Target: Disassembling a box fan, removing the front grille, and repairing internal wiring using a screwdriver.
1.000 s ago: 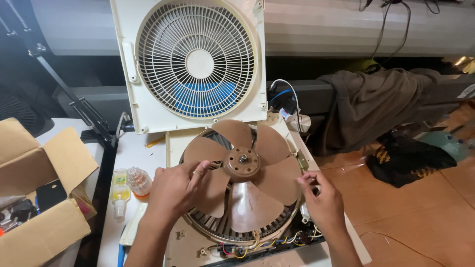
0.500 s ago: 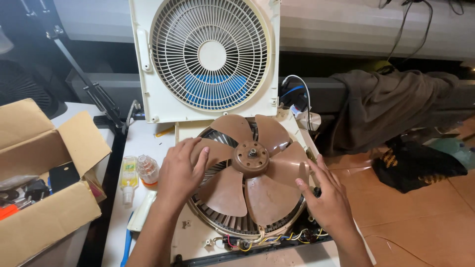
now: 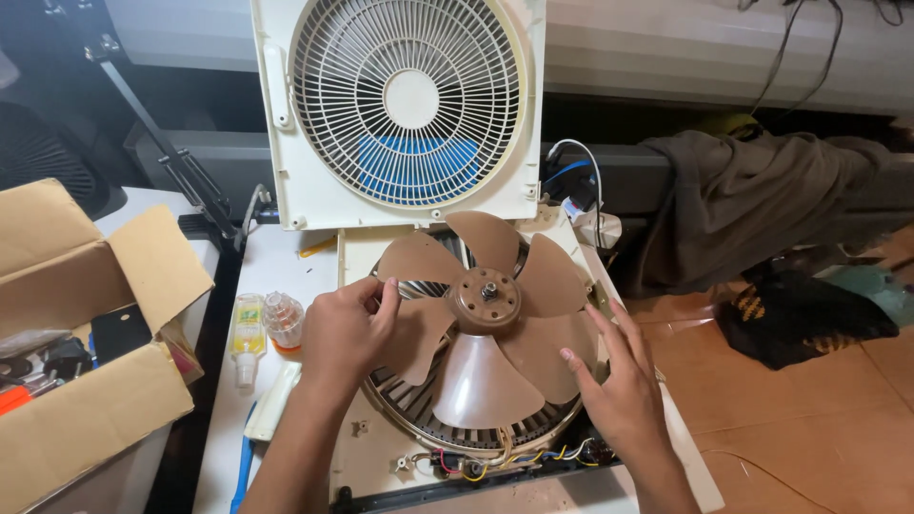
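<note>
The left hand (image 3: 345,328) lay on the left side of the translucent brown plastic five-bladed fan propeller (image 3: 486,319), its fingers curled and pinching the edge of one blade near the upper left; the right hand (image 3: 619,385) rested at the propeller's right rim, fingers spread wide and flat, gripping nothing, its fingertips touching or just above the edge of the lower right blade; which of the two, the view did not settle. The propeller sat flat on its round brown hub (image 3: 486,296), a small metal shaft end showing at the centre; beneath it lay the cream-coloured square plastic fan housing (image 3: 367,447) with a ring of dark ribbed grille, and a tangle of red, yellow and black wires (image 3: 495,464) ran along the housing's near edge. Behind the propeller, the cream square front cover with its round white grille (image 3: 400,105) stood upright, a blue shape visible through the lower bars. The housing rested on a white table (image 3: 276,262); just left of the left hand stood a small clear plastic bottle with a yellow label (image 3: 248,333) and a small clear round-topped bottle (image 3: 283,319); farther left sat an open brown cardboard box (image 3: 90,362). To the right, a dark grey-brown cloth (image 3: 752,200) hung over a ledge above an orange tiled floor (image 3: 809,419).
</note>
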